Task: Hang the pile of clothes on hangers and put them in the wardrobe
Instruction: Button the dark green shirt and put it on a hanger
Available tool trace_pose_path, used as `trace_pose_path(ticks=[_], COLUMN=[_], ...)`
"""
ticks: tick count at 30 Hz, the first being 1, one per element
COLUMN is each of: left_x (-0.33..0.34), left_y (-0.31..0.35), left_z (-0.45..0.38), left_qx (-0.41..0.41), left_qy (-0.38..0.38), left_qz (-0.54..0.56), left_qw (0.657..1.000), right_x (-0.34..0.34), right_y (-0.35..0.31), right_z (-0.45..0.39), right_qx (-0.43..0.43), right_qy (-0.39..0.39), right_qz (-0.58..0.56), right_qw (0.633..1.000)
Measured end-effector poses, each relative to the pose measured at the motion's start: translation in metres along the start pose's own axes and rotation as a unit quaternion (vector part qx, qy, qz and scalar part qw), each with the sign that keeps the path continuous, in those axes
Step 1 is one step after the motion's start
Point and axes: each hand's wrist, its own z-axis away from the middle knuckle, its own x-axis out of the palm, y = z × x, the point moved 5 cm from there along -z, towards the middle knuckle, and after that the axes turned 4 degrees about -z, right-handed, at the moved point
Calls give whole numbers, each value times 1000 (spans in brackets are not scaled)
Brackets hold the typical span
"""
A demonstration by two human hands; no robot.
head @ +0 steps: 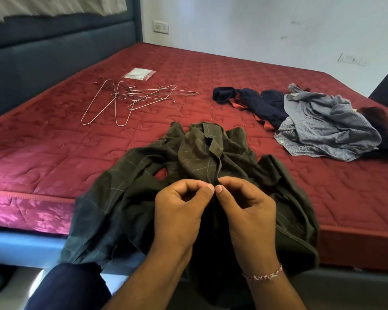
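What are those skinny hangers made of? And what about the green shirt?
The hangers look like thin bare metal wire: silvery, shiny and bent into shape. The green shirt, pinched by the left hand and right hand, looks like soft woven cloth, maybe cotton: matte, crumpled, with faint check lines.

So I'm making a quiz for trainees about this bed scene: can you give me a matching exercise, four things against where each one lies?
Things:
1. wire hangers
2. olive checked shirt
3. grey-blue shirt
4. plastic packet

Places:
A. front edge of the mattress, pinched by both hands
B. far side, beyond the hangers
C. left part of the mattress
D. right part, on the pile

Pairs: 1-C, 2-A, 3-D, 4-B
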Motion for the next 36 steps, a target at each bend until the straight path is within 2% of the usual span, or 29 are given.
trace_pose_path(ticks=[5, 16, 21, 24, 27, 30, 36], left_x=[1, -1, -1, -5, -7, -6, -7], left_y=[0, -17, -27, -28, -30, -32, -31], left_z=[2, -11, -10, -11, -11, -9, -11], left_qx=[1, -48, -81, -64, -37, -27, -42], left_qy=[5, -59, -38, -59, -73, -85, -107], left_qz=[-23, 0, 40, -1, -48, -65, -20], left_qw=[1000, 997, 995, 996, 995, 994, 993], right_x=[-2, -3, 0, 1, -2, -3, -1], right_y=[-2, 1, -1, -1, 1, 2, 3], right_z=[4, 0, 8, 12, 5, -1, 4], right_qx=[-50, -161, -223, -203, -118, -65, -57], right_qy=[5, -120, -77, -77, -90, -85, -94], right_qz=[23, 169, 237, 234, 181, 175, 178], right_qw=[998, 965, 942, 948, 972, 979, 978])
